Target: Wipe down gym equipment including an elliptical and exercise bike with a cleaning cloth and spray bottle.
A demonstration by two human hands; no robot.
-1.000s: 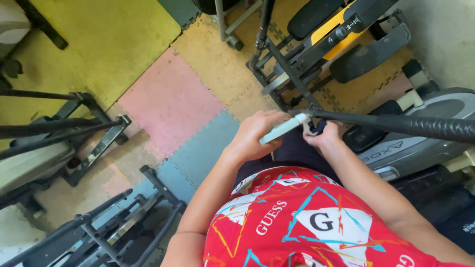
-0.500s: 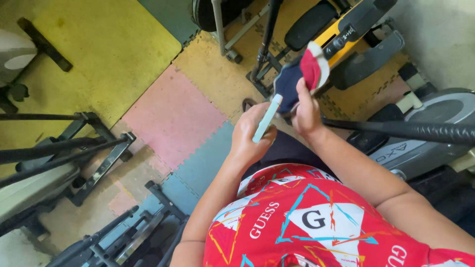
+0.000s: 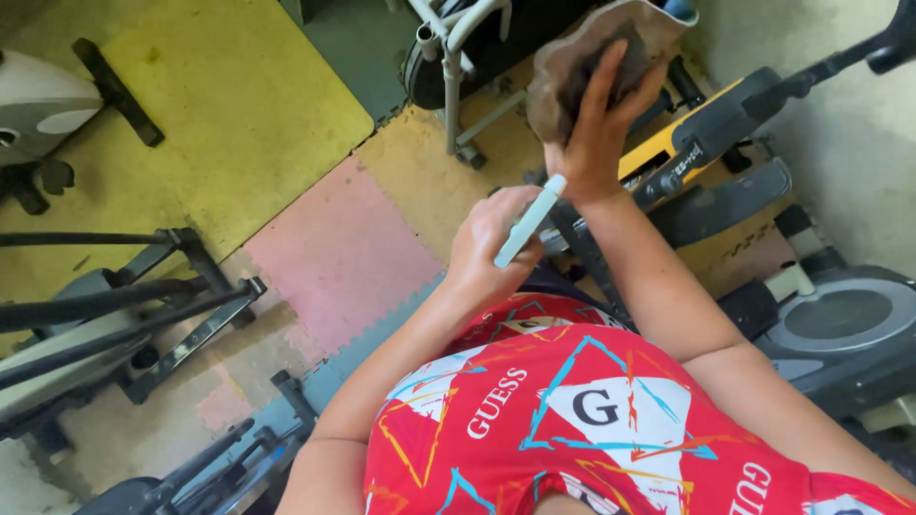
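My left hand [image 3: 494, 250] is curled closed around a pale flat stick [image 3: 530, 221] — one end juts up between the fingers toward my right wrist. My right hand [image 3: 593, 133] is raised, fingers spread and clamped on a brown, worn cloth [image 3: 582, 57], holding it up in front of me. Just beyond it: a yellow-and-black exercise machine [image 3: 706, 133]. Below both hands — foam floor mats [image 3: 334, 257], pink and yellow. Black machine frames [image 3: 124, 315] stand to my left.
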